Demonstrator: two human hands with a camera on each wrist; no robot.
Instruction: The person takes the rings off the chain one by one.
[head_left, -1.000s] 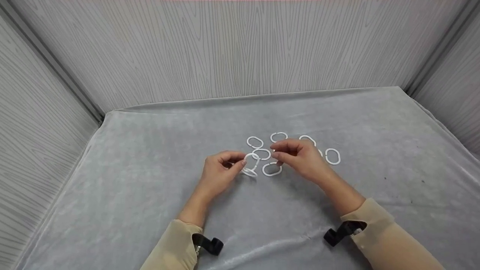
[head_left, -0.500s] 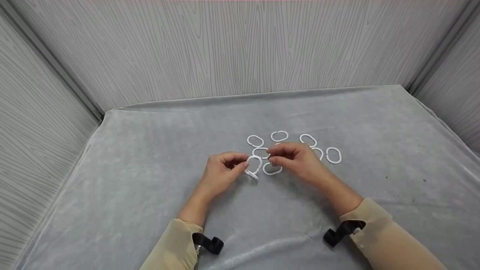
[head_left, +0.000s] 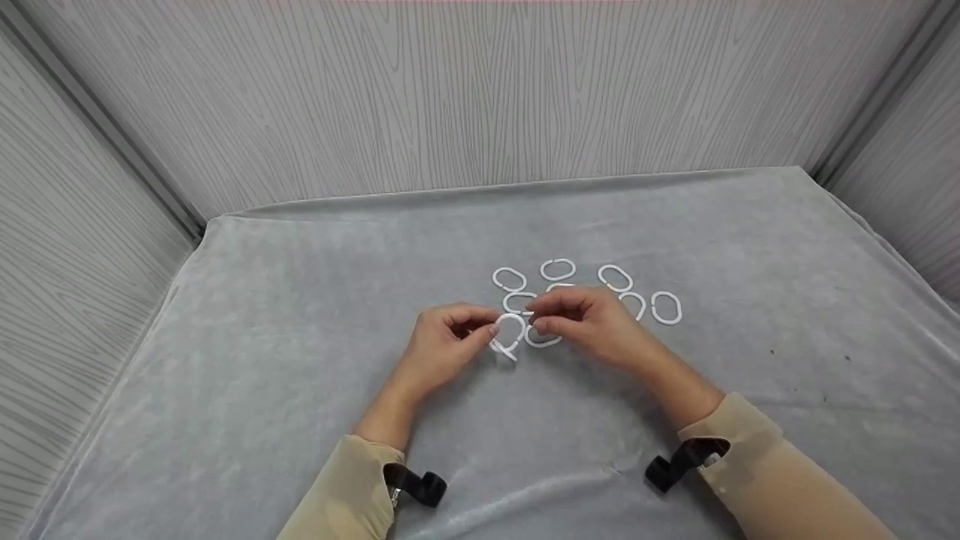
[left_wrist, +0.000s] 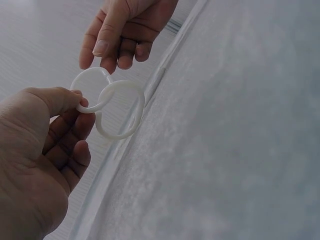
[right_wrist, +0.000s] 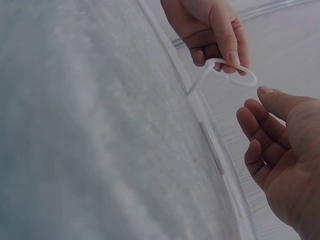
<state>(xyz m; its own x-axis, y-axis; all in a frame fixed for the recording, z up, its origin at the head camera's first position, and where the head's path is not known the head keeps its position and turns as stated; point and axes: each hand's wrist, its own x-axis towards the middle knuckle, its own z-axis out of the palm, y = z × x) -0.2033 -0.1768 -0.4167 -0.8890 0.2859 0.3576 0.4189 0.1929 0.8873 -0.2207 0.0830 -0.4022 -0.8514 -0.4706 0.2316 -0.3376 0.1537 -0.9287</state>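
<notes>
My left hand (head_left: pixel 439 349) pinches a white plastic oval ring (left_wrist: pixel 91 69) between thumb and fingertips, held above the cloth. A second white ring (left_wrist: pixel 142 112) is linked through it and hangs down, with a gap in its outline visible in the left wrist view. My right hand (head_left: pixel 596 322) is just right of the held ring, its thumb and fingers loosely bent with nothing between them. In the right wrist view a small space separates the right thumb from the held ring (right_wrist: pixel 254 79).
Several loose white rings lie beyond and right of the hands, among them one ring (head_left: pixel 558 260) at the back and another (head_left: pixel 679 307) at far right. The right hand partly covers some. Grey cloth (head_left: pixel 300 337) covers the table; pale wood-grain panels (head_left: pixel 480 97) surround it.
My right hand has shifted left and slightly nearer, toward the held ring. The left hand stays nearly in place, while the ring in it and the linked one have turned a little.
</notes>
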